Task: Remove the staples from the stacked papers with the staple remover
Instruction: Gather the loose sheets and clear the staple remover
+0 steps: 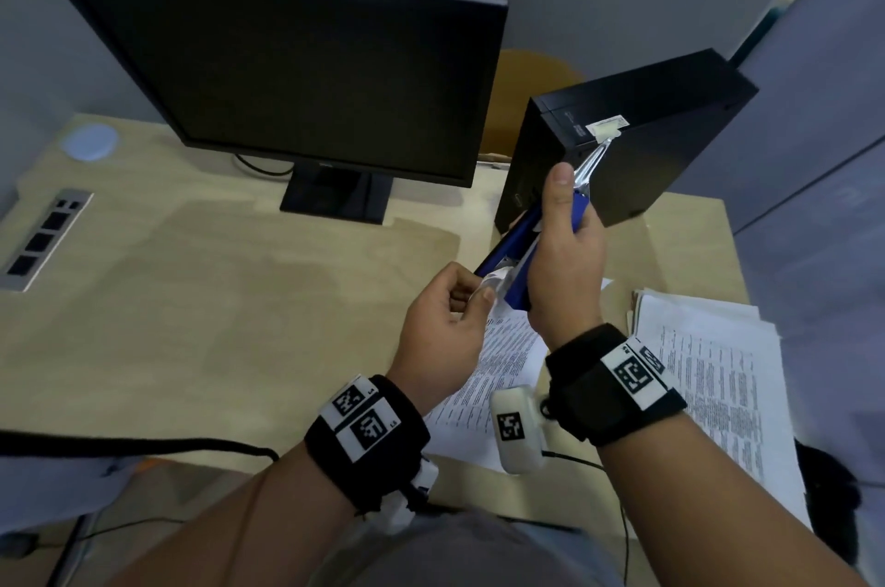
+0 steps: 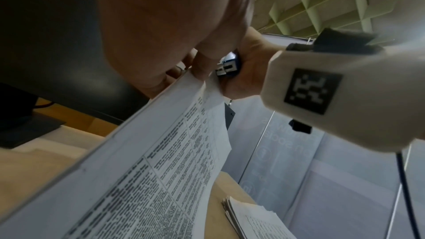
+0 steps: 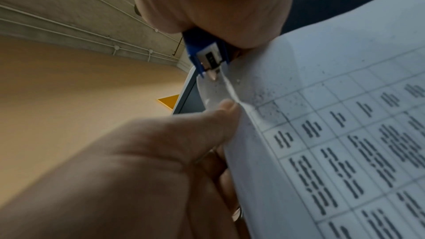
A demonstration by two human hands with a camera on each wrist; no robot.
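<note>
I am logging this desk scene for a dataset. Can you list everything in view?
monitor: one, black, back of desk
computer case: one, black, right of monitor
desk: one, light wood
socket strip: one, grey, set into desk's left edge
staple remover: one, blue with metal lever, in right hand
held papers: one printed set, white, corner at the remover
paper pile: one, white, desk's right side
left hand: pinches held papers' corner
right hand: grips staple remover
</note>
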